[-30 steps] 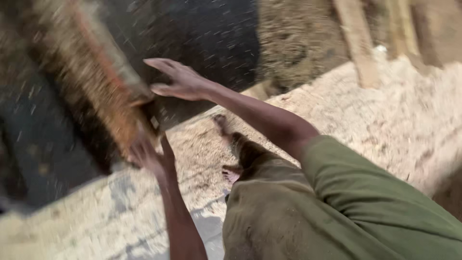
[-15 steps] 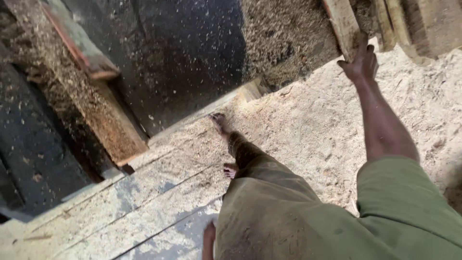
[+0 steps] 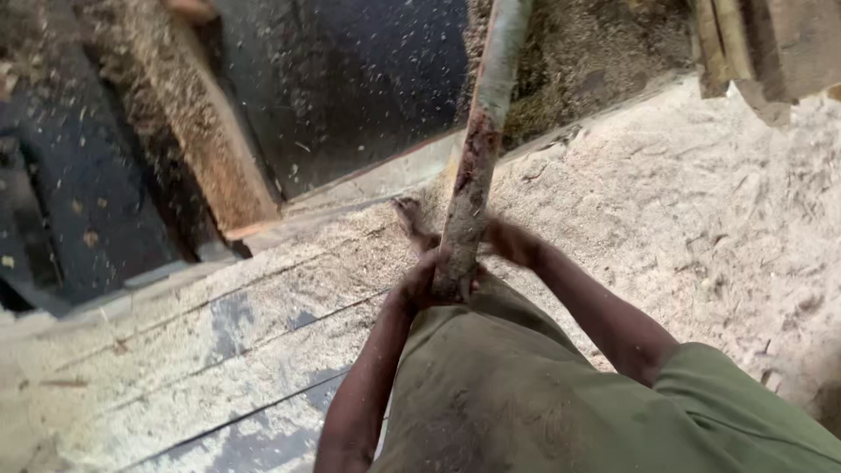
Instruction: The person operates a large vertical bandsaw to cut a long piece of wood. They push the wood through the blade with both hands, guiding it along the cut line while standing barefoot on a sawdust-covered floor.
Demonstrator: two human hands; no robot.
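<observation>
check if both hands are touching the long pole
Touching. The head view shows the left hand wrapped around the lower end of the pole, and the right hand pressed against it just above.

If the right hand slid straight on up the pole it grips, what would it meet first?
Nothing but the pole itself: above the right hand its shaft looks free to the frame's top, though depth is unclear.

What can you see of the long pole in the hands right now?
The pole is long, round and pale grey-green, with reddish-brown stains along its middle. It runs steeply from the top edge of the picture down to the waist. The left hand grips its lower end; the right hand touches it just above. Sawdust flecks fly around it.
</observation>
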